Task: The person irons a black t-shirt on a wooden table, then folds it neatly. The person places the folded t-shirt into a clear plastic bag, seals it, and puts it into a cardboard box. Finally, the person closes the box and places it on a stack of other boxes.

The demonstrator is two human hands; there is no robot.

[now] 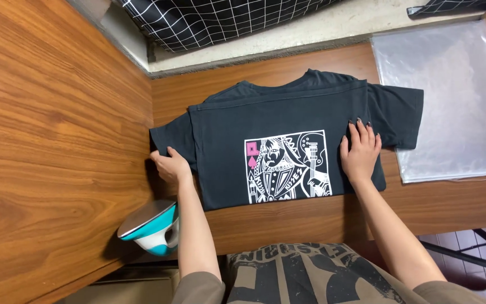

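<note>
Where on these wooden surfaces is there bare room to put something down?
The wide wooden panel left of the dark printed T-shirt is bare above the teal and white iron. A bare wood strip runs along the shirt's near edge. It is crowded mid-table, where left hand and right hand press the shirt, beside the clear plastic bag.

Both hands (265, 160) on black T-shirt (277, 121)
</note>
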